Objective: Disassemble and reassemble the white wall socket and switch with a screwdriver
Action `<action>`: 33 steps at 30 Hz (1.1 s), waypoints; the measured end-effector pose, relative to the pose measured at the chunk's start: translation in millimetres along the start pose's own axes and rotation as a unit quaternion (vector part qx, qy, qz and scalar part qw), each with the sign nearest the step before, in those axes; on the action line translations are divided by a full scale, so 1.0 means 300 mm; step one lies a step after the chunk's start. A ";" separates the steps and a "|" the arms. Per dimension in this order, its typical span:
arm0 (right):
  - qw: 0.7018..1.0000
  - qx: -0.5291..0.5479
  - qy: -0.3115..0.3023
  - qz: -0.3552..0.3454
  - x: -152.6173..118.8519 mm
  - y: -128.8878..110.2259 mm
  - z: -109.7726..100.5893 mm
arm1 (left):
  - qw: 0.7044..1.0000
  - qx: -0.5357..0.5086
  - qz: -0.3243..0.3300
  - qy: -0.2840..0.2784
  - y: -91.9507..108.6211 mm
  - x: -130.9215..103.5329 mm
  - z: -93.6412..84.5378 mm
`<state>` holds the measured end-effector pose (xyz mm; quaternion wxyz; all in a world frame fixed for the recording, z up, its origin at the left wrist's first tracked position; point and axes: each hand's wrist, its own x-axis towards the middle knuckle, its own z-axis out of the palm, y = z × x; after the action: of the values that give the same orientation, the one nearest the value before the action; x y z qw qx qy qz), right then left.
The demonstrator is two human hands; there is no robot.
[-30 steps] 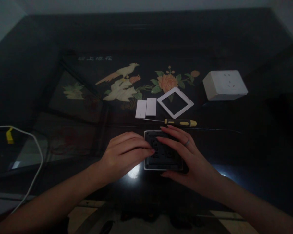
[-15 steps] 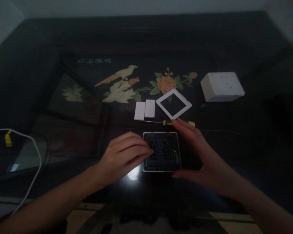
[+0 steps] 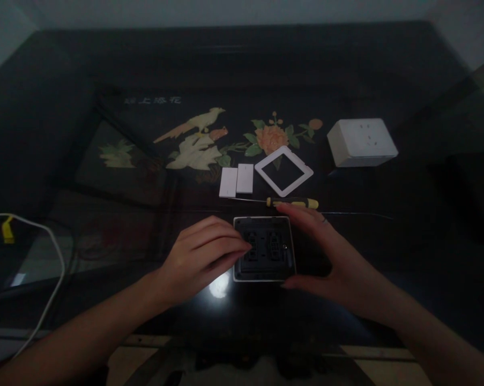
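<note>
A square black switch module with a thin white edge (image 3: 265, 271) lies on the dark glossy table. My left hand (image 3: 209, 252) reaches over its left side, fingertips pinched together at the left slot; whatever they hold is hidden. My right hand (image 3: 318, 246) curves around the module's right side, thumb at the lower right corner and fingers near the upper right one, spread apart. A small screw (image 3: 284, 247) shows on the module's right part. Just behind the module lies a screwdriver with a yellow and black handle (image 3: 312, 203), close to my right fingertips.
Two white rectangular plates (image 3: 228, 183) lie beside a white square frame (image 3: 261, 167) behind the screwdriver. A white socket box (image 3: 362, 142) stands at the back right. A white cable (image 3: 59, 252) with a yellow tag (image 3: 7, 230) runs along the left.
The whole view has shifted slightly, so the objects appear a little further left. Both hands keep nearly the same pose around the module.
</note>
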<state>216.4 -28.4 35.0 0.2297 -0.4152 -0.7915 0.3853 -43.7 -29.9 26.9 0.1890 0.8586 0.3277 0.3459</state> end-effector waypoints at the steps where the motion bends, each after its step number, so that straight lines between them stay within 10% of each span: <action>1: 1.000 0.002 -0.002 0.001 0.000 0.000 0.000 | 1.000 0.000 -0.001 0.000 0.001 0.000 0.000; 21: 0.998 0.009 -0.062 0.018 -0.004 0.005 0.003 | 1.000 -0.007 -0.005 0.028 0.024 0.003 -0.010; 29: 0.974 -0.126 0.187 0.033 0.023 0.072 -0.083 | 0.986 0.086 -0.138 0.037 -0.075 0.018 -0.041; 33: 0.954 -0.232 0.185 0.033 0.051 0.165 -0.071 | 0.980 0.075 -0.181 -0.020 -0.146 0.017 -0.023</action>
<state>246.4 11.2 8.8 0.2561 -0.5468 -0.7888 0.1149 -64.8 5.4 10.1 0.1900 0.8032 0.4994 0.2633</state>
